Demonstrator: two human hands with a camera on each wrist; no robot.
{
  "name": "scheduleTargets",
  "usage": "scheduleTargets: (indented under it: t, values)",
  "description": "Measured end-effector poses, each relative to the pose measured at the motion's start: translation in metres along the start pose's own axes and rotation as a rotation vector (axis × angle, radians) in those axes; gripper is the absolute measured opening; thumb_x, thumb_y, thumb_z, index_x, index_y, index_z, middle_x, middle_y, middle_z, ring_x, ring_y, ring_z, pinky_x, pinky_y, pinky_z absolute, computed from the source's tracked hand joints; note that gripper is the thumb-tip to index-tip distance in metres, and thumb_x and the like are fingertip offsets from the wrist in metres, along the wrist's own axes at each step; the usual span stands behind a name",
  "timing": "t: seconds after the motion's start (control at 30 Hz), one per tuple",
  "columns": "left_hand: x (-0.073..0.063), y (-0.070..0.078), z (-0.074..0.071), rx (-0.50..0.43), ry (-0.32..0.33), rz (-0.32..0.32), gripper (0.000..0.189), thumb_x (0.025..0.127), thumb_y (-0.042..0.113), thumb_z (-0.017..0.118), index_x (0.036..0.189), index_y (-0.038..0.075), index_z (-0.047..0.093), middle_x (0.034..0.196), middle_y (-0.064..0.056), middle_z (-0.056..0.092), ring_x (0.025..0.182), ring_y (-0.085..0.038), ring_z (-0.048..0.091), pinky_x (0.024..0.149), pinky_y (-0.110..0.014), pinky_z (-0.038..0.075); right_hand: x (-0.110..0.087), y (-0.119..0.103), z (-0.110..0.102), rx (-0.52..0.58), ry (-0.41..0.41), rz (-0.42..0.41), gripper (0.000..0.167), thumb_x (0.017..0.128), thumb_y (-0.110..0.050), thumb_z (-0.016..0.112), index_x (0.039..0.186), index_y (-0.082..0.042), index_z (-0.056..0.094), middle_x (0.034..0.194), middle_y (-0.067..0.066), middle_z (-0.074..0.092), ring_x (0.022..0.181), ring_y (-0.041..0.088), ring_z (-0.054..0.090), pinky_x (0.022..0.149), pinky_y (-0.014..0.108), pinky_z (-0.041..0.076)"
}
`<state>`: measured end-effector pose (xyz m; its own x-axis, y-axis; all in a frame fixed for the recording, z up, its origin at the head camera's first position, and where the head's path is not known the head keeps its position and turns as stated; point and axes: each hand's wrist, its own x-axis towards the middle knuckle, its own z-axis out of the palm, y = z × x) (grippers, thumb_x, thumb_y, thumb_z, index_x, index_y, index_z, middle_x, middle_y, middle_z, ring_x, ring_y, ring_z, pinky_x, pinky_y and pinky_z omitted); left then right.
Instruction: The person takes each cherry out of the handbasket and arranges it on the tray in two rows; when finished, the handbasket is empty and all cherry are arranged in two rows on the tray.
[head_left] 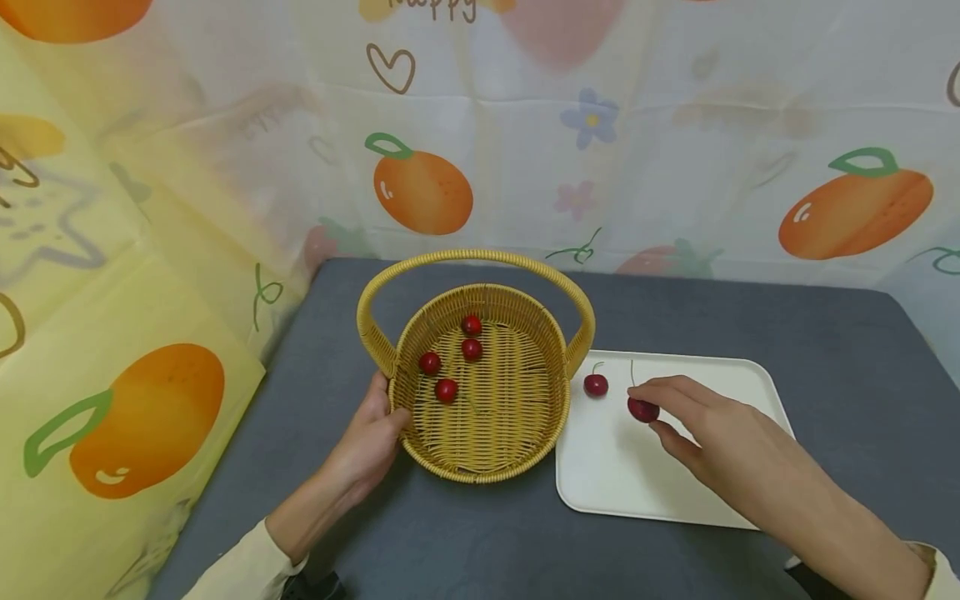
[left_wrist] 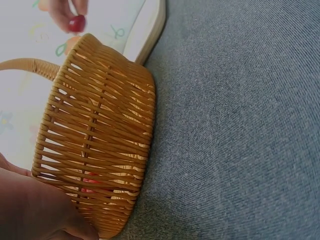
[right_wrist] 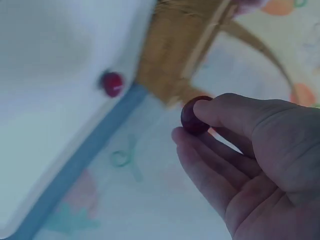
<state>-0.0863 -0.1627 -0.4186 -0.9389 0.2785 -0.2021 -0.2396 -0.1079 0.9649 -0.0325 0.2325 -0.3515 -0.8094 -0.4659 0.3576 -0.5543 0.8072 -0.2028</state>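
My right hand (head_left: 723,433) pinches a dark red cherry (head_left: 643,409) between thumb and fingertips, above the white tray (head_left: 675,492). The right wrist view shows the same cherry (right_wrist: 194,116) at the fingertips. A second cherry (head_left: 596,385) with a stem lies near the tray's left edge. To the left stands a round yellow wicker basket (head_left: 517,400) with an arched handle, several cherries (head_left: 446,391) in its left half. My left hand (head_left: 371,442) grips the basket's left rim, thumb over the edge; its other fingers are mostly hidden behind the wall.
A dark grey cloth (head_left: 480,542) covers the table under basket and tray. The basket's right side overlaps the tray's left edge in the head view. Behind and to the left hangs a pale curtain (head_left: 510,167) printed with fruit.
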Motion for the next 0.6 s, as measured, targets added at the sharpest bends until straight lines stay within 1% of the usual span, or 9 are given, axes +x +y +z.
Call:
scheduleTargets:
  t: [0.1, 0.2, 0.33, 0.43, 0.53, 0.6]
  values:
    - [0.000, 0.000, 0.000, -0.003, -0.005, 0.006, 0.083, 0.092, -0.018, 0.033, 0.164, 0.012, 0.005, 0.170, -0.014, 0.019, 0.156, -0.029, 0.021, 0.121, -0.040, 0.030, -0.006, 0.018, 0.009, -0.008, 0.009, 0.001, 0.051, 0.073, 0.002, 0.088, 0.120, -0.013, 0.073, 0.114, -0.003, 0.073, 0.094, 0.016, 0.074, 0.071, 0.037, 0.060]
    - [0.000, 0.000, 0.000, -0.005, -0.007, 0.013, 0.085, 0.091, -0.019, 0.034, 0.164, 0.012, 0.005, 0.171, -0.014, 0.019, 0.156, -0.029, 0.022, 0.121, -0.039, 0.031, -0.009, 0.033, 0.019, -0.011, 0.006, 0.010, 0.050, 0.072, 0.005, 0.088, 0.118, -0.010, 0.075, 0.114, 0.001, 0.073, 0.094, 0.021, 0.074, 0.071, 0.040, 0.060]
    - [0.001, 0.000, -0.001, 0.002, -0.013, 0.017, 0.084, 0.092, -0.018, 0.034, 0.164, 0.013, 0.005, 0.171, -0.012, 0.019, 0.156, -0.028, 0.021, 0.120, -0.038, 0.031, -0.006, 0.044, 0.028, 0.001, -0.069, 0.073, 0.048, 0.077, 0.005, 0.087, 0.121, -0.009, 0.075, 0.117, 0.006, 0.073, 0.098, 0.026, 0.074, 0.076, 0.045, 0.060]
    - [0.001, -0.001, -0.001, 0.010, -0.016, 0.019, 0.084, 0.093, -0.018, 0.035, 0.165, 0.013, 0.004, 0.171, -0.011, 0.017, 0.157, -0.027, 0.019, 0.121, -0.039, 0.029, -0.002, 0.047, 0.032, 0.011, -0.152, 0.130, 0.044, 0.082, 0.004, 0.083, 0.124, -0.007, 0.074, 0.120, 0.010, 0.072, 0.103, 0.030, 0.073, 0.081, 0.048, 0.059]
    - [0.001, 0.000, -0.001, 0.017, -0.017, 0.012, 0.084, 0.094, -0.017, 0.035, 0.165, 0.014, 0.003, 0.172, -0.010, 0.015, 0.158, -0.026, 0.017, 0.122, -0.041, 0.026, 0.001, 0.049, 0.038, 0.009, -0.199, 0.152, 0.043, 0.084, 0.004, 0.081, 0.125, -0.007, 0.074, 0.121, 0.011, 0.072, 0.103, 0.030, 0.072, 0.081, 0.048, 0.059]
    - [0.001, 0.000, -0.001, 0.019, -0.017, 0.009, 0.084, 0.094, -0.017, 0.035, 0.165, 0.015, 0.003, 0.172, -0.009, 0.014, 0.158, -0.025, 0.016, 0.123, -0.042, 0.024, 0.003, 0.051, 0.041, 0.003, -0.213, 0.159, 0.043, 0.084, 0.005, 0.081, 0.125, -0.007, 0.074, 0.122, 0.011, 0.072, 0.101, 0.029, 0.073, 0.080, 0.047, 0.059]
